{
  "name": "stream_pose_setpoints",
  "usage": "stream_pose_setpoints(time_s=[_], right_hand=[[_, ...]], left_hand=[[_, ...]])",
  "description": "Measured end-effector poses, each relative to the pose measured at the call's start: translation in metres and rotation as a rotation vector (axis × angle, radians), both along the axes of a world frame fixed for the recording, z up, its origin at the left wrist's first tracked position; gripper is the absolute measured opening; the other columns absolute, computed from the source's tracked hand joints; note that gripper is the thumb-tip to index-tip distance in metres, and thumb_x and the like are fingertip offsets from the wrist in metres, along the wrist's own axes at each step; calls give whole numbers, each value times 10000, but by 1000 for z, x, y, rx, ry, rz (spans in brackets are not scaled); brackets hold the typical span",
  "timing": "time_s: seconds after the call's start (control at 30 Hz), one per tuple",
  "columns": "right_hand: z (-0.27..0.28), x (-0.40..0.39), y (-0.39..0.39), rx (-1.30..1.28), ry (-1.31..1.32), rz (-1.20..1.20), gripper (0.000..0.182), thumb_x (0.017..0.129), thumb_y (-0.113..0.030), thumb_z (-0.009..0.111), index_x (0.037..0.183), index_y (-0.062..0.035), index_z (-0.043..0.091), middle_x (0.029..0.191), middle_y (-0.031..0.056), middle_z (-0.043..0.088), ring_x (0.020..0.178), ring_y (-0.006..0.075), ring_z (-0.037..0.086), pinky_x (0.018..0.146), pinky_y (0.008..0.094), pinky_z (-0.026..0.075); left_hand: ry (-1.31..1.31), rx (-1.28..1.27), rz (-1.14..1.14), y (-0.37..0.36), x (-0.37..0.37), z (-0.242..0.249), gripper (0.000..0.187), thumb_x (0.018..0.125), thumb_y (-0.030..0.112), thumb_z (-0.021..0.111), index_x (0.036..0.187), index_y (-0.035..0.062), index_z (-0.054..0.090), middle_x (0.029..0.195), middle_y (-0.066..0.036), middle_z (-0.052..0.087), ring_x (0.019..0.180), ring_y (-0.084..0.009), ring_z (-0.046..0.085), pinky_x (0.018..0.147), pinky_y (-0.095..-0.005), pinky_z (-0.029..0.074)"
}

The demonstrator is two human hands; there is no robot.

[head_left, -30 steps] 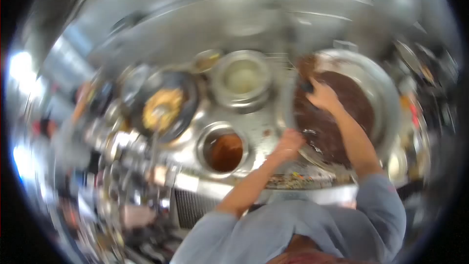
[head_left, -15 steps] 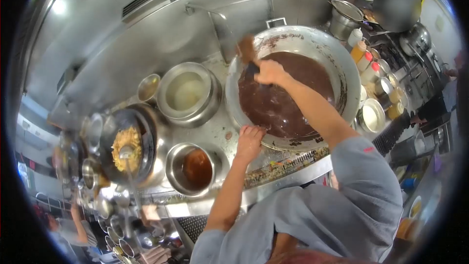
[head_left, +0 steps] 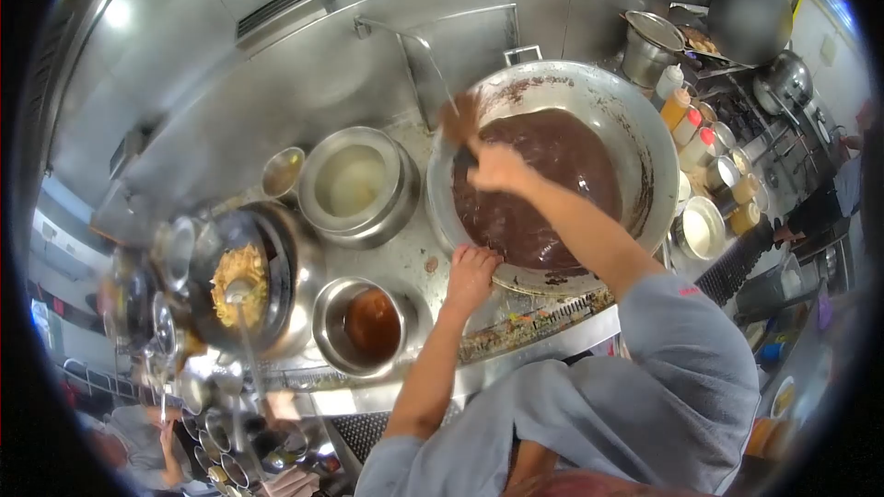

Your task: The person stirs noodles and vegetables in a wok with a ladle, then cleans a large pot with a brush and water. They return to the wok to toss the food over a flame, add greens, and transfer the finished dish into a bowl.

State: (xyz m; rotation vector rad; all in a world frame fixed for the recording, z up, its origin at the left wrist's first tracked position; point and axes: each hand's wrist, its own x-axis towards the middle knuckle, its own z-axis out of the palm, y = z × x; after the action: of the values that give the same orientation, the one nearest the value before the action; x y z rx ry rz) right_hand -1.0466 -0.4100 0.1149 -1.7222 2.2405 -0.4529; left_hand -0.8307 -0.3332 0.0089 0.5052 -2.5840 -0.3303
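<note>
A wide metal wok (head_left: pixel 645 143) holds dark reddish-brown liquid (head_left: pixel 552 175), with brown residue smeared on its inner wall. Over its left side, my right hand (head_left: pixel 500 168) is closed around what looks like a wok brush (head_left: pixel 459 118), blurred by motion, with a brown fanned end and a dark grip. That brown end is up near the back-left rim, beside a thin water spout (head_left: pixel 425 42). At the front-left, my left hand (head_left: pixel 472 274) grips the wok's rim, fingers curled over the edge. Where its thumb lies is hidden.
Left of the wok stand a pot of pale liquid (head_left: pixel 354 181) and a pot with brown contents (head_left: pixel 371 326). A black wok with yellow food and a ladle (head_left: pixel 239 290) lies further left. Squeeze bottles (head_left: pixel 686 126) line the right. Another person (head_left: pixel 147 442) is at lower left.
My right hand and the wok brush have moved slightly left and down in view. The liquid's surface has shifted inside the wok. My left hand stays on the rim.
</note>
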Motion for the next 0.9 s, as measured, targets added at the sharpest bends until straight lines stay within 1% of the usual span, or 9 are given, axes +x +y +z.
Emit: stream_pose_setpoints(time_s=[0.1,0.23,0.4,0.47,0.57,0.77,0.8,0.83,0.9], right_hand=[[-8,22,29,72,48,102,685,765,-344,629,1372,-75,462,1112,295,647,1066,421,627,930,492,501],[14,-43,-14,-81,-141,-240,615,763,-329,640,1299,-51,519,1067,284,663,1015,421,647,894,473,522],[1,26,20,48,-59,26,711,747,-336,634,1371,-26,490,1151,303,630,1123,410,605,991,448,474],[10,10,19,28,-112,47,685,743,-339,633,1351,-42,523,1171,274,634,1124,392,610,973,440,489],[13,-45,-7,-43,-236,-274,598,736,-323,643,1240,-10,569,1066,250,675,1025,393,651,892,447,528],[-27,19,40,-132,-147,5,631,723,-335,620,1245,16,571,1073,301,654,1062,426,626,972,460,471],[-22,-6,37,-142,-274,19,647,723,-331,626,1269,10,569,1087,305,650,1067,407,632,959,445,481],[1,-22,33,-56,-346,-132,623,724,-331,633,1244,7,580,1087,294,655,1067,398,634,940,436,493],[-13,-47,10,-172,-403,-366,601,722,-334,637,1211,12,589,1086,291,657,1066,405,632,929,430,500]], left_hand=[[-20,19,-3,-1,0,-5,407,662,73,694,1067,113,674,1114,-18,665,1101,-213,569,1030,-447,359],[-36,43,11,3,1,-1,412,656,69,694,1065,115,675,1115,-19,665,1105,-212,566,1037,-454,355],[-21,13,20,0,-1,-2,401,648,59,691,1046,110,681,1095,-16,668,1073,-216,576,1034,-440,357],[-2,19,2,-3,-1,-2,405,641,61,697,1042,108,682,1094,-17,669,1079,-213,576,1036,-437,356],[-1,62,3,3,0,1,411,628,68,708,1036,105,683,1100,-18,670,1092,-207,574,1040,-432,354],[19,-10,0,-2,-4,2,358,653,79,724,1008,96,680,1067,-30,670,1060,-218,581,1023,-426,368],[8,-21,3,0,-2,1,353,656,84,725,1006,97,680,1064,-30,671,1060,-218,581,1021,-426,368],[7,-17,5,1,-2,1,353,656,84,725,1006,97,680,1064,-30,671,1060,-218,581,1021,-426,368],[3,43,27,3,-2,3,394,637,69,715,1027,121,688,1100,-12,674,1110,-204,573,1053,-443,346]])
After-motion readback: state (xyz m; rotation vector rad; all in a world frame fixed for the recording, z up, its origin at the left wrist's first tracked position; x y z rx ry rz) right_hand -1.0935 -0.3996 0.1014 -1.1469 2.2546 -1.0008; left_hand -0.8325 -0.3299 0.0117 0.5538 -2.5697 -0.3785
